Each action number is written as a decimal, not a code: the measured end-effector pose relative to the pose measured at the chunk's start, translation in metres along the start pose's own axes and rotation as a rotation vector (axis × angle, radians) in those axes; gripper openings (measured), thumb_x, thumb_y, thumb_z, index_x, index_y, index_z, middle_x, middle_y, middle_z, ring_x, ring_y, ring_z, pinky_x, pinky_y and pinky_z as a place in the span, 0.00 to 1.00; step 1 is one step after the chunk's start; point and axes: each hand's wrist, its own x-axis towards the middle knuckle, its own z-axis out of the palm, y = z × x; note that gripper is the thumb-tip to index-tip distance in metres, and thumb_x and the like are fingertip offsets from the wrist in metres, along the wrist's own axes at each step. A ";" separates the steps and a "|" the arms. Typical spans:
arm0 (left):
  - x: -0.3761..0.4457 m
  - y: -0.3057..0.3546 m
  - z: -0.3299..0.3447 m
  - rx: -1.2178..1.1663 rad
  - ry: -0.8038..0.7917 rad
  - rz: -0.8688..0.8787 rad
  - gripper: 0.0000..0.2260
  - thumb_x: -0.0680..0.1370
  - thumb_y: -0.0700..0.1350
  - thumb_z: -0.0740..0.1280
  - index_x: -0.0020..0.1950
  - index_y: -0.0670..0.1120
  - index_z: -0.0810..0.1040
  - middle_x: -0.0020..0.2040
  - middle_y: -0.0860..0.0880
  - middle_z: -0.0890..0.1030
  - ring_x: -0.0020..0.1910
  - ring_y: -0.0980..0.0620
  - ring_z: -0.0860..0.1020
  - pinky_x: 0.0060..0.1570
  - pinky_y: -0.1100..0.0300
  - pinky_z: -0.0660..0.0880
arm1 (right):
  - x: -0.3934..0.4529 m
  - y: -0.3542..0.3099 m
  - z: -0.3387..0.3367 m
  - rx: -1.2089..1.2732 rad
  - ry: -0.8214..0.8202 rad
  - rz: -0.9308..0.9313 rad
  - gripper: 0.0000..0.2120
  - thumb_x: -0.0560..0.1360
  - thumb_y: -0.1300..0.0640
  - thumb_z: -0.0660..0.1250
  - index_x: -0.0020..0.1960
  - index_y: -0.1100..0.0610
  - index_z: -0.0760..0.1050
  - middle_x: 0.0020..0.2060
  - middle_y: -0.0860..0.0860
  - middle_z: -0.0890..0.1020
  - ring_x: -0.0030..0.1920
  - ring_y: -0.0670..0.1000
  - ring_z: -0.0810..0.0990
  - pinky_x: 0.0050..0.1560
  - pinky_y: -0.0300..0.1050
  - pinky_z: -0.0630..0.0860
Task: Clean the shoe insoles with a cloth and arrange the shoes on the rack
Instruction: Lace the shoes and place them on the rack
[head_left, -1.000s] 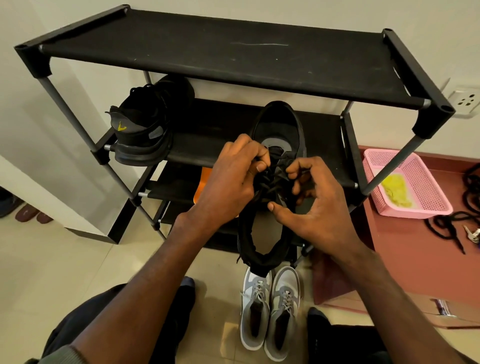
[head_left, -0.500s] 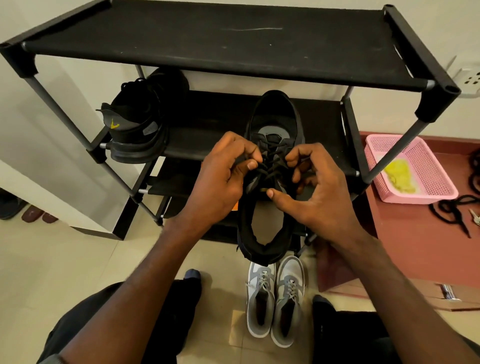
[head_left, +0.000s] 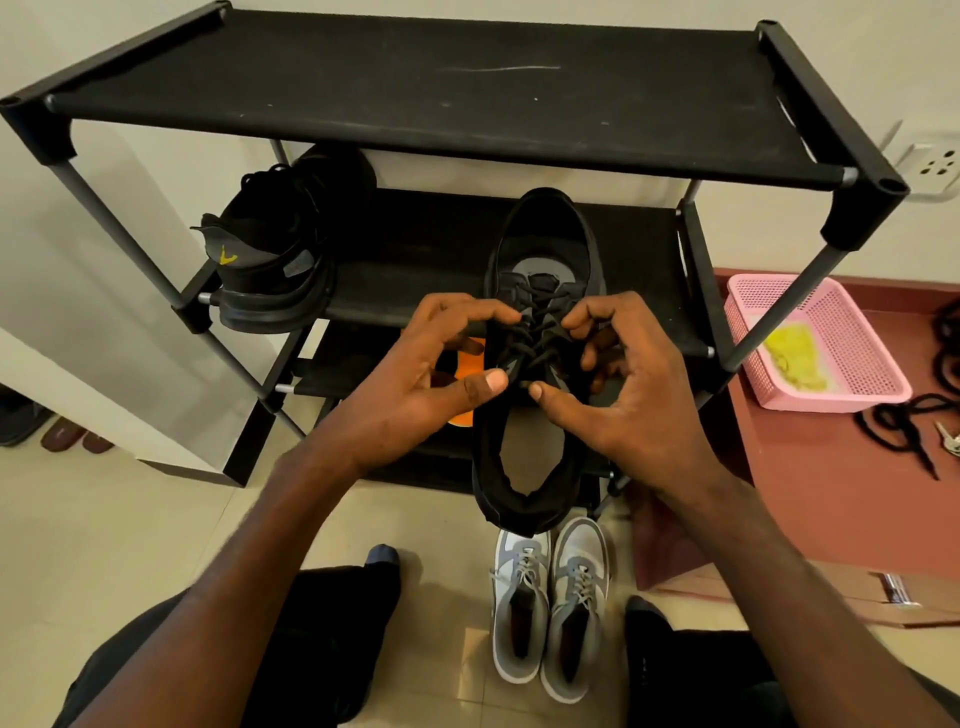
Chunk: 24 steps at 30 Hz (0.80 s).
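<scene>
A black lace-up shoe (head_left: 530, 457) hangs in the air in front of the black shoe rack (head_left: 415, 88), toe pointing away from me. My left hand (head_left: 410, 384) grips its left side, fingers curled over the laces and thumb at the tongue. My right hand (head_left: 628, 395) holds the right side the same way, fingertips pinching the laces. A black shoe with a yellow mark (head_left: 270, 265) lies on the middle shelf at the left. A yellow cloth (head_left: 795, 358) lies in a pink basket (head_left: 878, 384).
A grey and white pair of sneakers (head_left: 550, 608) stands on the tiled floor between my knees. Something orange (head_left: 462, 374) shows on a lower shelf. Black laces (head_left: 898, 426) and keys lie on the red ledge at the right. Sandals sit at the far left.
My hands have spread slightly apart on the shoe, with both thumbs now meeting at the tongue. The shoe stays at about the same spot in front of the rack.
</scene>
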 end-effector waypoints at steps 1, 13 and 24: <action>-0.001 -0.002 0.001 0.012 -0.001 0.015 0.25 0.77 0.56 0.68 0.74 0.56 0.70 0.71 0.53 0.66 0.71 0.55 0.70 0.66 0.62 0.74 | 0.000 0.000 0.000 0.000 0.001 0.000 0.25 0.69 0.53 0.81 0.61 0.55 0.74 0.54 0.51 0.76 0.46 0.55 0.78 0.41 0.51 0.79; 0.000 0.000 0.008 -0.036 0.054 -0.017 0.28 0.75 0.59 0.72 0.74 0.60 0.71 0.72 0.55 0.66 0.72 0.51 0.71 0.67 0.45 0.76 | 0.006 0.001 -0.008 0.070 -0.054 0.038 0.11 0.83 0.56 0.67 0.65 0.54 0.77 0.56 0.50 0.76 0.54 0.52 0.79 0.52 0.54 0.79; 0.001 0.000 0.010 -0.044 0.071 -0.025 0.28 0.74 0.58 0.73 0.73 0.60 0.72 0.71 0.56 0.67 0.71 0.52 0.70 0.67 0.43 0.75 | 0.019 -0.004 0.003 0.004 -0.005 0.048 0.06 0.81 0.67 0.67 0.52 0.57 0.79 0.50 0.48 0.76 0.53 0.48 0.78 0.53 0.39 0.76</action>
